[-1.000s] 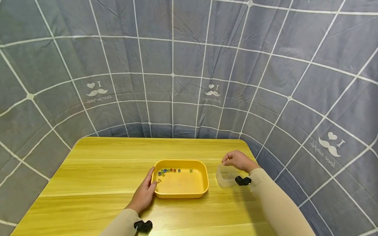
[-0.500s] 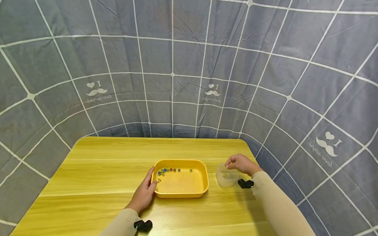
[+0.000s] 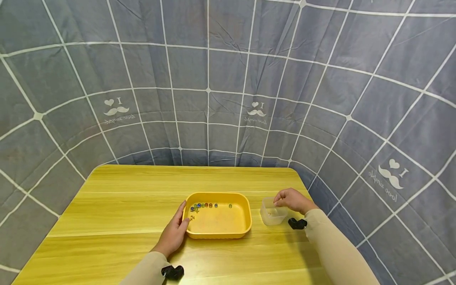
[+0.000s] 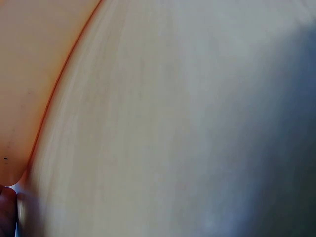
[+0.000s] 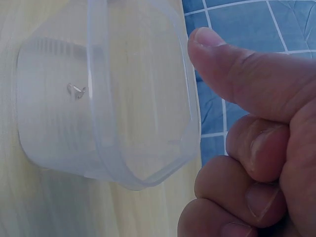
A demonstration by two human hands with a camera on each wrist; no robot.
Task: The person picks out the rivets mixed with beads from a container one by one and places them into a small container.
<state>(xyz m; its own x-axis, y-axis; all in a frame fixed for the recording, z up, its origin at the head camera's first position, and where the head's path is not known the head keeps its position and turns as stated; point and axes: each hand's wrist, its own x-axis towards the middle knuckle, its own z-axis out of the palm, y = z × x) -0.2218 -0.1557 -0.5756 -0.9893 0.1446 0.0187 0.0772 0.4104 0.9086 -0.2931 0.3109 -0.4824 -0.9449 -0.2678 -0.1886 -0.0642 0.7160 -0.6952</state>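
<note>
My left hand point(image 3: 173, 231) grips the left end of a yellow plastic tray point(image 3: 221, 225), thumb over the rim and fingers along the outside. Glass marbles point(image 3: 203, 206) in several colours line the tray's far side, and small gold-coloured pieces point(image 3: 192, 218) lie near its left wall. To the right, a clear plastic container point(image 3: 272, 221) stands open-topped, with a small shiny metal piece point(image 5: 76, 91) inside. Above its far right rim is my right hand point(image 3: 293, 200). Its fingers point(image 5: 232, 185) are curled and its thumb extends forward; nothing shows between them. The index fingertip is hidden in the right wrist view.
Both things stand on a yellow wood-grain table point(image 3: 117, 213). A grey-blue curtain point(image 3: 228, 107) with white grid lines surrounds the table's back and sides. Black straps with small devices sit on both wrists.
My right hand has moved slightly right and towards me over the clear container, uncovering more of its inside. My left hand and the tray have stayed in place.
</note>
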